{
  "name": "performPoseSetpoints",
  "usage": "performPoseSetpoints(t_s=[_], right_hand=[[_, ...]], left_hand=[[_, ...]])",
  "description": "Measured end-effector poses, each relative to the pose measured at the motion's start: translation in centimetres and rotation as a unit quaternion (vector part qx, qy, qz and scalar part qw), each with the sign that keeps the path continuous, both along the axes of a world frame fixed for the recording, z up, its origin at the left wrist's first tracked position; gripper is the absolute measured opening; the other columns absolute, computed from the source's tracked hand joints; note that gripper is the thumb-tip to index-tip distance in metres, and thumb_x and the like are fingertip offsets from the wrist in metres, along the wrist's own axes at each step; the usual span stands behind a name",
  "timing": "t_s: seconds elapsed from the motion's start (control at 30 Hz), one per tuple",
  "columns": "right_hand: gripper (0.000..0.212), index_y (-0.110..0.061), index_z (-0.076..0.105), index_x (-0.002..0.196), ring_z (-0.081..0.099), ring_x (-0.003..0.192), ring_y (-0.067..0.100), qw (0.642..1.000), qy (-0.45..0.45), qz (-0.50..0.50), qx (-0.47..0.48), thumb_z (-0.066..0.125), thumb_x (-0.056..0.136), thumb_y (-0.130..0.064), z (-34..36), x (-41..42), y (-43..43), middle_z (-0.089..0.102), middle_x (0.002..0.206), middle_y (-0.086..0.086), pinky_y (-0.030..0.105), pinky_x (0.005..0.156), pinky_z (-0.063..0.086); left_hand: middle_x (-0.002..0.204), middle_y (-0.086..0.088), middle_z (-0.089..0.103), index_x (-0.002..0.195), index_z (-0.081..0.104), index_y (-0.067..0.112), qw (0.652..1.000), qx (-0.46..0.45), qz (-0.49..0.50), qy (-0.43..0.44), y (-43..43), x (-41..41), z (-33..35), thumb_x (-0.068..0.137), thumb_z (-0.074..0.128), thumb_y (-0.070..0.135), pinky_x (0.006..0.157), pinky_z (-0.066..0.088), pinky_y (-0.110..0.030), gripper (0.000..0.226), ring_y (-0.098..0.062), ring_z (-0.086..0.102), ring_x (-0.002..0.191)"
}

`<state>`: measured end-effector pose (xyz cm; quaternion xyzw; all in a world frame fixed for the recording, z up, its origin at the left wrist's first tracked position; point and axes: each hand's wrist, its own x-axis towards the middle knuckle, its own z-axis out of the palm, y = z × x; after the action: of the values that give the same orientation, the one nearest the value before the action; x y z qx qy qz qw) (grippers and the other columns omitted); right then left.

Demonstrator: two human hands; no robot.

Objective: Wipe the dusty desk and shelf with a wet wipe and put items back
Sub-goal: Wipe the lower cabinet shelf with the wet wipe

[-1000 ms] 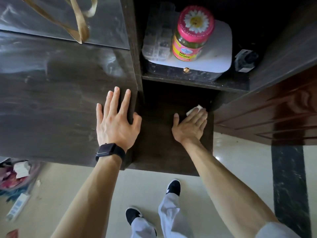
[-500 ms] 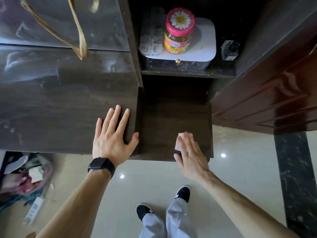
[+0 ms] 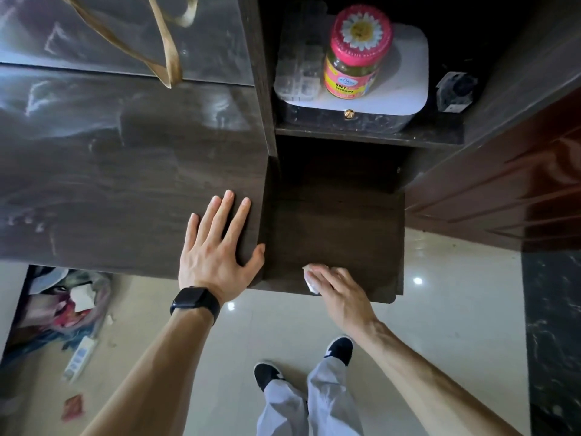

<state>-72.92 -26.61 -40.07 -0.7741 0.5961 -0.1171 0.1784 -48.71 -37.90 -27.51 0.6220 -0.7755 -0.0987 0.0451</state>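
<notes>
Head view: left hand (image 3: 217,256) lies flat on the dark, dust-streaked wooden desk surface (image 3: 110,171), fingers straight and spread, holding nothing, thumb at its right edge. Right hand (image 3: 338,294) presses a crumpled white wet wipe (image 3: 309,280) onto the lower dark wooden shelf (image 3: 345,221), fingers laid nearly flat over it, right at the front lip. One more stroke toward the body would likely carry the wipe off that lip onto the pale tiled floor (image 3: 456,309); light pressure would only smear dust.
</notes>
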Motion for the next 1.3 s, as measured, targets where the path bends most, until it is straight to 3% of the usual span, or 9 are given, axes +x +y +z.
performPoseSetpoints(t_s=[0.1, 0.3, 0.47, 0.57, 0.8, 0.97, 1.1, 1.2, 1.3], right_hand=[[0.053, -0.021, 0.063, 0.129, 0.052, 0.101, 0.026, 0.999, -0.019, -0.041, 0.002, 0.058, 0.083, 0.003, 0.4, -2.3, -3.6, 0.059, 0.129, -0.002, 0.033, 0.085, 0.052], [0.059, -0.009, 0.058, 0.134, 0.049, 0.106, 0.042, 0.953, 0.018, -0.300, 0.033, 0.058, 0.078, 0.007, 1.3, -4.3, -16.5, 0.051, 0.127, 0.017, 0.042, 0.090, 0.046], [0.049, -0.015, 0.059, 0.131, 0.050, 0.095, 0.034, 0.999, 0.014, -0.022, 0.024, 0.043, 0.084, -0.011, 0.7, 6.3, -11.2, 0.058, 0.113, 0.011, 0.043, 0.076, 0.051], [0.049, -0.020, 0.054, 0.134, 0.050, 0.102, 0.032, 0.995, -0.042, -0.071, 0.050, 0.061, 0.086, -0.016, 0.8, 7.4, -11.0, 0.054, 0.121, 0.011, 0.040, 0.081, 0.050], [0.036, -0.019, 0.062, 0.125, 0.050, 0.112, 0.033, 0.981, -0.025, -0.189, 0.043, 0.059, 0.088, -0.016, 0.2, 7.4, -19.1, 0.055, 0.127, 0.010, 0.044, 0.091, 0.045], [0.028, -0.016, 0.066, 0.104, 0.055, 0.085, 0.032, 0.993, -0.069, -0.078, 0.050, 0.059, 0.077, -0.009, 0.6, 9.1, -6.1, 0.059, 0.097, 0.007, 0.040, 0.073, 0.048], [0.034, -0.019, 0.063, 0.107, 0.054, 0.088, 0.025, 0.983, -0.134, -0.022, 0.124, 0.045, 0.082, -0.007, 1.4, 8.2, 2.6, 0.057, 0.104, -0.001, 0.035, 0.067, 0.052], [0.038, -0.020, 0.068, 0.112, 0.053, 0.089, 0.023, 0.987, -0.116, -0.105, 0.038, 0.054, 0.082, 0.000, 2.2, 3.4, -1.2, 0.060, 0.103, -0.002, 0.031, 0.082, 0.048], [0.043, -0.014, 0.068, 0.118, 0.057, 0.097, 0.036, 0.969, -0.032, -0.243, -0.014, 0.063, 0.081, 0.008, 1.9, -3.3, -7.4, 0.061, 0.113, 0.013, 0.047, 0.095, 0.049]], left_hand=[[0.165, 0.003, 0.017, 0.156, 0.023, 0.031, 1.000, 0.003, 0.000, -0.004, -0.1, 0.0, 0.0, 0.087, 0.043, 0.059, 0.123, 0.012, -0.047, 0.077, -0.017, 0.010, 0.153], [0.165, 0.004, 0.016, 0.156, 0.023, 0.032, 1.000, 0.001, -0.002, -0.007, 0.0, 0.0, -0.1, 0.087, 0.045, 0.059, 0.124, 0.010, -0.047, 0.077, -0.017, 0.009, 0.153], [0.165, 0.003, 0.018, 0.156, 0.025, 0.031, 1.000, 0.003, 0.002, -0.001, -0.1, -0.2, 0.1, 0.085, 0.047, 0.058, 0.123, 0.012, -0.048, 0.078, -0.018, 0.012, 0.152], [0.165, 0.003, 0.017, 0.156, 0.024, 0.031, 1.000, 0.007, -0.002, -0.007, -0.1, -0.1, 0.1, 0.085, 0.047, 0.059, 0.123, 0.011, -0.047, 0.079, -0.018, 0.011, 0.153], [0.164, 0.003, 0.018, 0.156, 0.026, 0.031, 1.000, 0.004, 0.002, -0.009, 0.0, -0.2, 0.1, 0.086, 0.049, 0.057, 0.124, 0.008, -0.044, 0.078, -0.017, 0.011, 0.153], [0.165, 0.004, 0.015, 0.156, 0.021, 0.033, 1.000, 0.025, 0.001, -0.011, -0.2, -0.2, 0.4, 0.087, 0.048, 0.058, 0.124, 0.008, -0.046, 0.079, -0.016, 0.008, 0.153], [0.165, 0.005, 0.013, 0.157, 0.019, 0.035, 0.999, 0.035, 0.002, -0.012, -0.2, -0.2, 0.5, 0.087, 0.046, 0.060, 0.124, 0.007, -0.045, 0.078, -0.015, 0.005, 0.153], [0.166, 0.006, 0.011, 0.157, 0.016, 0.036, 0.999, 0.036, 0.000, -0.022, -0.2, -0.1, 0.3, 0.088, 0.043, 0.061, 0.124, 0.004, -0.044, 0.078, -0.015, 0.002, 0.153], [0.166, 0.004, 0.013, 0.157, 0.017, 0.035, 0.999, 0.027, 0.001, -0.020, -0.1, 0.0, 0.2, 0.088, 0.040, 0.062, 0.124, 0.006, -0.045, 0.077, -0.017, 0.004, 0.153]])
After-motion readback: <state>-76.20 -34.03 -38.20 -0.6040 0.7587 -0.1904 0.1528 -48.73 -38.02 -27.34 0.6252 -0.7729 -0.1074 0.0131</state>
